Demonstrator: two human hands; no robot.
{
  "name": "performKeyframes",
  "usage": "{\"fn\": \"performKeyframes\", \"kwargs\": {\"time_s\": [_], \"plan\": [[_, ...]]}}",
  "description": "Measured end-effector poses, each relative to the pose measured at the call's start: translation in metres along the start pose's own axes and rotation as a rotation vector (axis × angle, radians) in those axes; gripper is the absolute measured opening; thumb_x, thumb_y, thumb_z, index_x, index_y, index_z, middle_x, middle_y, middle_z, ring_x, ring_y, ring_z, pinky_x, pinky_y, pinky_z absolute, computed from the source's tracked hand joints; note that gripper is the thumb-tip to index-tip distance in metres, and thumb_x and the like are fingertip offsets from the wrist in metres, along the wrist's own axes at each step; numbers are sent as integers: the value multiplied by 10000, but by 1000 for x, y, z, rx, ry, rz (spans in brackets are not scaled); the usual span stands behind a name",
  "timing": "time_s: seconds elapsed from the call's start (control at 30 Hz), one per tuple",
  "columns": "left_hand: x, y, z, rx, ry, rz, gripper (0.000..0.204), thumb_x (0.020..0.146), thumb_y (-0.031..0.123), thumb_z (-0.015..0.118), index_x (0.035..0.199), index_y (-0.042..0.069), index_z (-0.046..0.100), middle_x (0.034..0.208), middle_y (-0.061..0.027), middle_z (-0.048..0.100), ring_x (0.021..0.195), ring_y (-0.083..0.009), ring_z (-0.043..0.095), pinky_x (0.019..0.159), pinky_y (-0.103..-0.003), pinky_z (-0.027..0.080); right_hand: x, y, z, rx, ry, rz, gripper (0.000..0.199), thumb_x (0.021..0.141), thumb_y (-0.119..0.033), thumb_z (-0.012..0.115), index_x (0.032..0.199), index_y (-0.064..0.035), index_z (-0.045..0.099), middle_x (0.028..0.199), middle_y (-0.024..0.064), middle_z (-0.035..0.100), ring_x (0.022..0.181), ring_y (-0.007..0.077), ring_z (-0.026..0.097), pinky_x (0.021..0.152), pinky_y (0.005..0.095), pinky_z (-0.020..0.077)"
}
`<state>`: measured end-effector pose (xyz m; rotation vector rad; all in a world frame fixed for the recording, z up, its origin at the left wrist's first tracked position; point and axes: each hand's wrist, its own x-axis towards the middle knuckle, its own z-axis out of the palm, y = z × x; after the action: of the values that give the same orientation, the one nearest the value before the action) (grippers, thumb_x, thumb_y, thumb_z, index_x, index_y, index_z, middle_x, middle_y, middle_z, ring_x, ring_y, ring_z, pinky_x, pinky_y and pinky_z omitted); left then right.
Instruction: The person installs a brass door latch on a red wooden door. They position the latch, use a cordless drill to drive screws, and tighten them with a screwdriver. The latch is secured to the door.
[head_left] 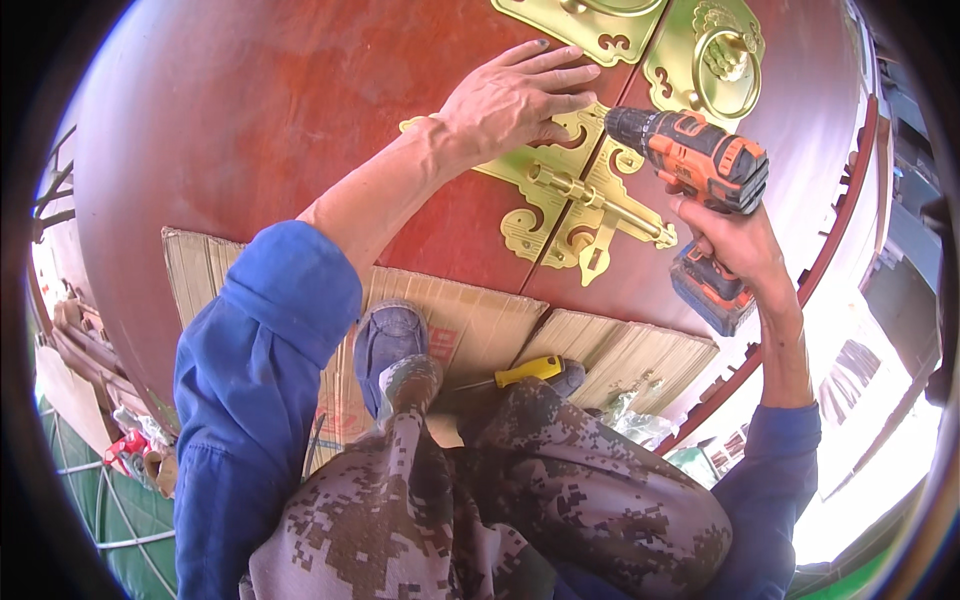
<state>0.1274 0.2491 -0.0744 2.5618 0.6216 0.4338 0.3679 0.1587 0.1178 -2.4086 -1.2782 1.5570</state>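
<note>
My right hand (728, 235) grips an orange and black cordless drill (695, 155) by its handle. The drill's chuck points left, at the upper edge of a brass latch plate (535, 170); the bit tip is hidden by my left fingers. My left hand (520, 95) lies with fingers stretched out over that plate, against the dark red wooden cabinet (300, 130). A brass sliding bolt (590, 195) crosses the seam between the two doors. Above it sit brass plates with a ring pull (727, 75) on the right door.
Flattened cardboard (480, 310) lies along the cabinet's foot. A yellow-handled screwdriver (530, 371) rests between my shoes, by my right one. Crumpled clear plastic (640, 425) is at the right, and a red wooden edge (835, 230) runs beside the cabinet.
</note>
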Motion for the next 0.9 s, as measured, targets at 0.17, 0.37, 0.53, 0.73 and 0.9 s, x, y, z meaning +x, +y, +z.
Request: {"fn": "performKeyframes", "kwargs": {"time_s": [0.17,0.37,0.53,0.73,0.9], "plan": [[0,2,-7,28,-8,-18,545,937,461,675,1431,232,641,1636,50,453,1552,-192,338,1292,-414,270,6,6,-6,-174,39,-253,363,923,-160,738,1259,-30,694,946,16,712,815,111,642,778,309,538],[-1,6,-1,-18,-3,-60,542,927,457,695,1421,238,648,1629,54,464,1544,-175,354,1302,-404,260,12,-10,-23,-330,-53,-205,441,866,-168,833,1229,20,665,1099,137,750,960,230,694,929,346,532],[-1,6,-4,-12,-7,-75,513,933,431,699,1405,235,661,1623,52,474,1542,-169,362,1305,-393,256,12,-12,-26,-315,-98,-178,342,866,-110,811,1149,31,679,977,134,751,844,226,691,838,344,550],[-2,8,-7,-43,-17,-91,489,937,410,690,1389,223,672,1625,48,473,1540,-160,364,1304,-385,258,6,-32,-21,-367,-77,-148,228,862,-84,798,1002,49,677,798,128,703,688,180,611,720,340,534],[-1,9,-7,-57,-11,-115,479,930,379,691,1384,229,679,1626,51,473,1539,-156,366,1303,-383,262,9,-20,-27,-437,-87,-84,227,847,-81,810,961,56,670,728,98,670,646,141,545,667,318,509]]}}
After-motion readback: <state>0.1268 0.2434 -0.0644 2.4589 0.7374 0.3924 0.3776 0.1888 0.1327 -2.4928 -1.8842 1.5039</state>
